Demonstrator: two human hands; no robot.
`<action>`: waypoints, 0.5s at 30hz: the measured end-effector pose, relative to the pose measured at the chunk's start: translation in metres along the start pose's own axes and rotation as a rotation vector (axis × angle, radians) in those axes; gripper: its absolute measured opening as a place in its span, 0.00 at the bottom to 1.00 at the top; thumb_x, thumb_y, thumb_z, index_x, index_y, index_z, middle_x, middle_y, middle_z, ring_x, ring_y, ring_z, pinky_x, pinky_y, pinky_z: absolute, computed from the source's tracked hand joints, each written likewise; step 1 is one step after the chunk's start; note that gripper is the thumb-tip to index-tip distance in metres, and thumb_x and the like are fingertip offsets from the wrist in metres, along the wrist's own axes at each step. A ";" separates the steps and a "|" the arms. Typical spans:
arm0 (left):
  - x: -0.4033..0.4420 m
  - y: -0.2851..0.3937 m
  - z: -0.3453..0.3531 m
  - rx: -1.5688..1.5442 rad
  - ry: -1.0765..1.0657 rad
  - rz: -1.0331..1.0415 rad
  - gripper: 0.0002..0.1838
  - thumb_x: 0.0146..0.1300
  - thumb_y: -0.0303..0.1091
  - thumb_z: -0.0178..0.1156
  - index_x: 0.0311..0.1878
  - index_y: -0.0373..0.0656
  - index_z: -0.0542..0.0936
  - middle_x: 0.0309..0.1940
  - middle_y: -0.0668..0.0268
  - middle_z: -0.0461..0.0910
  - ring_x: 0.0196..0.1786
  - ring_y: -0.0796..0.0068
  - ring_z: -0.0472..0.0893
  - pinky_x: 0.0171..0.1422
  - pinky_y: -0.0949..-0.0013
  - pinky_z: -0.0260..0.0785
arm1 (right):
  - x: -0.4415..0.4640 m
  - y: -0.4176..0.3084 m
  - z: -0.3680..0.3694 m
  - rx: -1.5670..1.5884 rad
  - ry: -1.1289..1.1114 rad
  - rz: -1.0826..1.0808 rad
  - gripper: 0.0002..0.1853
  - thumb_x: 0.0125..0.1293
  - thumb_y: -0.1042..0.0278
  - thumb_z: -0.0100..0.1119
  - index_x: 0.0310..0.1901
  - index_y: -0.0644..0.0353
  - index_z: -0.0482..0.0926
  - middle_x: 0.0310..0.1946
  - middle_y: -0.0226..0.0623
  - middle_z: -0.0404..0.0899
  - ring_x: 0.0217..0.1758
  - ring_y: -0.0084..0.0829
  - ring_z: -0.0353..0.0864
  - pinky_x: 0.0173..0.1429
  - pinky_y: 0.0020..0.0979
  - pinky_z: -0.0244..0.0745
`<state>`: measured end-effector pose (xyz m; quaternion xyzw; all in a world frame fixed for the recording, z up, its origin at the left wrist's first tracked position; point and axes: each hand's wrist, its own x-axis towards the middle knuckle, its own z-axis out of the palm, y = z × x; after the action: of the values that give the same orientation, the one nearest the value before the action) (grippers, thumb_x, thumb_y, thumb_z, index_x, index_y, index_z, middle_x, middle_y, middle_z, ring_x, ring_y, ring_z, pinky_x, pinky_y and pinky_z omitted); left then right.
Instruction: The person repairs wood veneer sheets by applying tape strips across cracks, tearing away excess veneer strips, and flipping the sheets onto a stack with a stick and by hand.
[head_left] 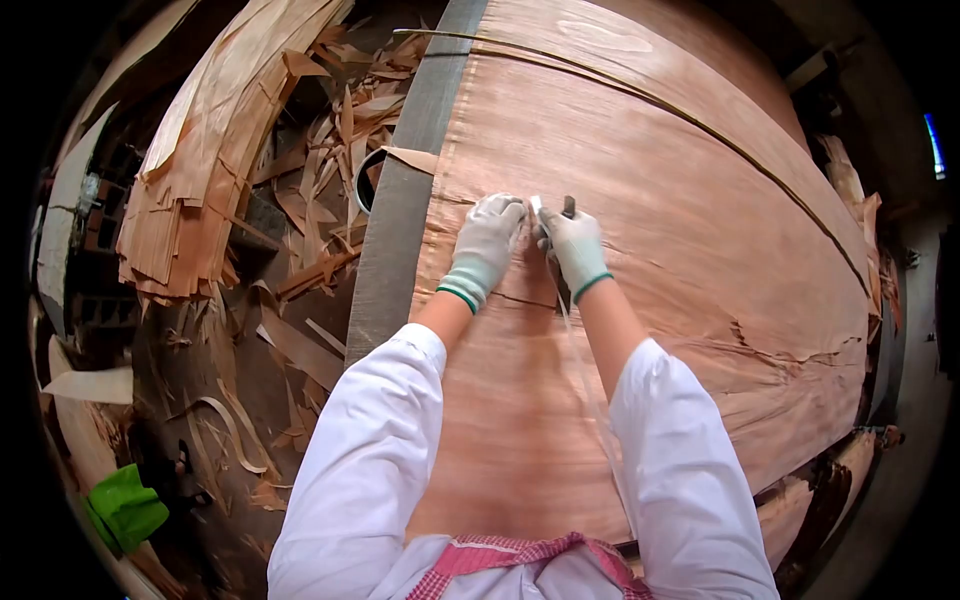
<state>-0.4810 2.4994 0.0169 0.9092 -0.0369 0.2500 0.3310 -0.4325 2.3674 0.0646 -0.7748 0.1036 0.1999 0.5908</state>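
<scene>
A wide sheet of thin wood veneer (640,260) lies in front of me, with a split running across it under my hands. My left hand (488,240), in a white glove with a green cuff, rests on the veneer near its left edge. Its fingers are curled together, and what they may pinch is hidden. Just to the right, my gloved right hand (577,248) is closed around a dark narrow tool (569,206), whose kind I cannot make out. A white strip of tape (590,385) trails from that hand toward my body, and a white end shows by the thumb.
A long thin rod (640,93) lies across the far part of the veneer. Along the left runs a grey table edge (385,245). Beyond it are a stack of veneer (215,150), floor scraps (340,160) and a green item (127,507). A round container (366,182) touches the edge.
</scene>
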 end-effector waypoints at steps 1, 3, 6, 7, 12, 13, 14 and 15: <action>0.001 0.003 -0.002 0.006 -0.016 -0.007 0.10 0.59 0.28 0.59 0.44 0.44 0.79 0.45 0.60 0.78 0.52 0.55 0.76 0.57 0.57 0.69 | 0.010 0.002 0.003 -0.062 0.007 -0.006 0.12 0.64 0.65 0.61 0.30 0.68 0.80 0.20 0.38 0.80 0.20 0.27 0.79 0.26 0.27 0.71; 0.002 0.004 -0.004 0.073 -0.042 0.007 0.11 0.59 0.29 0.60 0.46 0.45 0.79 0.45 0.61 0.78 0.52 0.57 0.76 0.57 0.58 0.69 | 0.026 0.018 0.005 -0.236 0.001 -0.020 0.16 0.62 0.62 0.61 0.25 0.68 0.81 0.19 0.43 0.81 0.20 0.31 0.81 0.27 0.31 0.74; 0.007 0.002 0.007 0.215 -0.132 0.035 0.14 0.59 0.36 0.63 0.48 0.48 0.79 0.46 0.61 0.78 0.53 0.58 0.75 0.58 0.57 0.67 | -0.008 -0.019 -0.010 -0.699 -0.045 0.038 0.18 0.62 0.56 0.61 0.25 0.65 0.83 0.25 0.49 0.84 0.28 0.38 0.85 0.34 0.34 0.78; 0.011 0.012 0.006 0.234 -0.175 -0.032 0.14 0.58 0.37 0.63 0.47 0.48 0.79 0.47 0.61 0.77 0.53 0.57 0.75 0.58 0.57 0.67 | -0.006 0.001 -0.013 -0.855 0.070 -0.049 0.18 0.62 0.55 0.61 0.29 0.65 0.83 0.30 0.51 0.84 0.35 0.45 0.85 0.39 0.39 0.79; 0.018 0.040 0.002 0.248 -0.205 -0.215 0.18 0.55 0.43 0.66 0.45 0.46 0.78 0.48 0.56 0.76 0.55 0.53 0.73 0.61 0.54 0.64 | -0.012 0.009 -0.047 -0.877 -0.004 -0.285 0.18 0.61 0.53 0.60 0.38 0.64 0.82 0.35 0.54 0.83 0.43 0.50 0.83 0.49 0.43 0.78; 0.017 0.044 0.001 0.272 -0.229 -0.209 0.18 0.55 0.43 0.66 0.45 0.45 0.78 0.49 0.56 0.75 0.55 0.54 0.73 0.62 0.54 0.63 | -0.010 0.001 -0.062 -0.913 0.035 -0.286 0.16 0.60 0.54 0.61 0.36 0.61 0.83 0.34 0.54 0.83 0.42 0.52 0.82 0.47 0.44 0.77; 0.018 0.049 -0.001 0.298 -0.250 -0.204 0.18 0.55 0.42 0.66 0.46 0.45 0.78 0.50 0.56 0.75 0.55 0.54 0.73 0.62 0.54 0.63 | -0.020 -0.002 -0.082 -0.828 0.046 -0.232 0.15 0.60 0.55 0.62 0.35 0.61 0.82 0.31 0.51 0.83 0.38 0.49 0.83 0.44 0.42 0.77; 0.022 0.053 -0.002 0.324 -0.256 -0.202 0.18 0.55 0.42 0.66 0.46 0.44 0.77 0.51 0.56 0.75 0.56 0.54 0.73 0.63 0.55 0.62 | -0.025 -0.008 -0.103 -0.749 0.057 -0.192 0.15 0.60 0.56 0.63 0.34 0.62 0.82 0.28 0.48 0.83 0.35 0.46 0.83 0.41 0.41 0.77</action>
<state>-0.4750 2.4616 0.0593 0.9738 0.0532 0.1007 0.1967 -0.4328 2.2693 0.1051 -0.9484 -0.0331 0.1460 0.2797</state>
